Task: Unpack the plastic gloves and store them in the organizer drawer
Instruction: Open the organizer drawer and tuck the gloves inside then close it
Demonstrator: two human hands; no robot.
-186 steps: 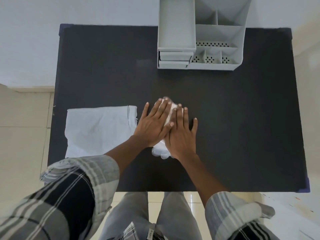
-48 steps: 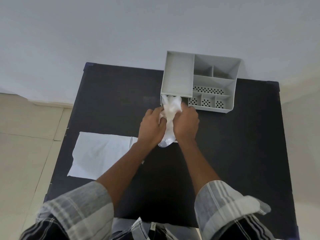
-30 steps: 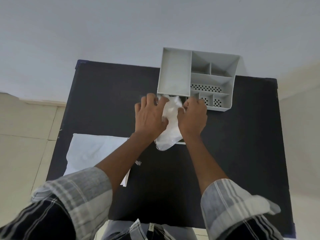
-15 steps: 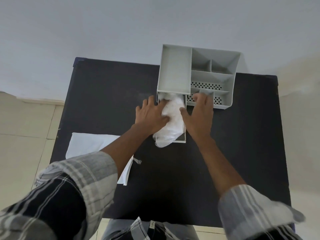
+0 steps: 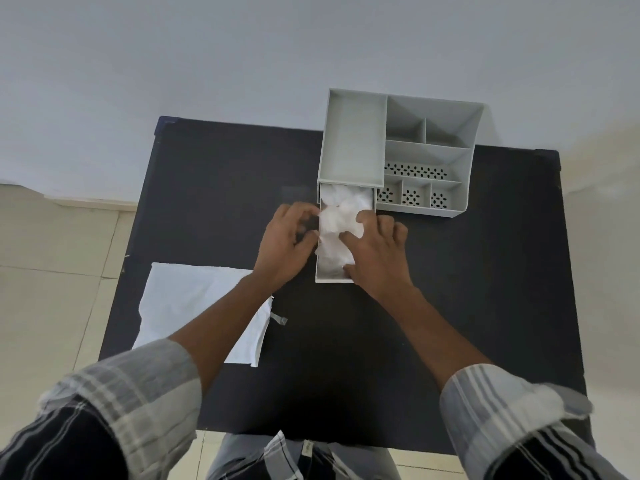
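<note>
A grey desk organizer (image 5: 353, 147) stands at the back of the black table (image 5: 467, 289). Its drawer (image 5: 329, 279) is pulled out toward me. A crumpled wad of clear plastic gloves (image 5: 337, 220) lies inside the drawer. My left hand (image 5: 287, 244) curls against the drawer's left wall, fingertips at the wad's edge. My right hand (image 5: 375, 258) lies over the drawer's right side, with thumb and fingers pressing on the gloves. The drawer's front right corner is hidden under my right hand.
An empty white packaging bag (image 5: 197, 299) lies flat on the table's left part, with a small torn strip (image 5: 280, 319) beside it. The organizer's open compartments (image 5: 426, 157) sit to the right of the drawer. A tiled floor shows on the left.
The glove wad has gone from hanging over the drawer front to lying inside the drawer. Both hands have shifted from holding it to pressing it down.
</note>
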